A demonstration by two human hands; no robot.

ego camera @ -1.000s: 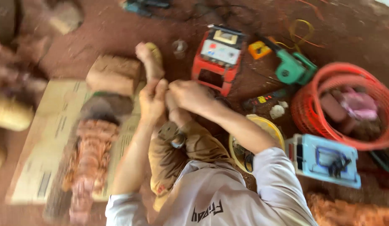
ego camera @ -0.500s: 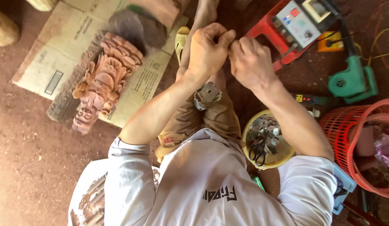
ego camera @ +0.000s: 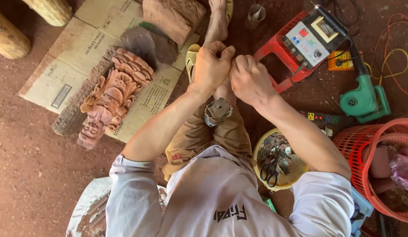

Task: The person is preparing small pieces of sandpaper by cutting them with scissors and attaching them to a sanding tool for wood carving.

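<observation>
The person sits on red earth, both arms stretched forward over the bent knee. The left hand (ego camera: 210,66) and right hand (ego camera: 250,79) press together, fingers clenched; whatever they pinch between them is hidden. A small grey sanding piece (ego camera: 218,110) rests on the knee just below the hands. A carved wooden figure (ego camera: 109,98) lies on cardboard (ego camera: 59,70) to the left. A yellow bowl (ego camera: 280,160) with scissors sits by the right arm.

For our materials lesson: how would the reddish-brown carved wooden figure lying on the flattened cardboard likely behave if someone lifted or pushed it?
The reddish-brown carved wooden figure looks solid, so probably stiff and fairly heavy. Its thin carved edges might chip. Lying flat on the flattened cardboard, it should slide, not roll.
</observation>
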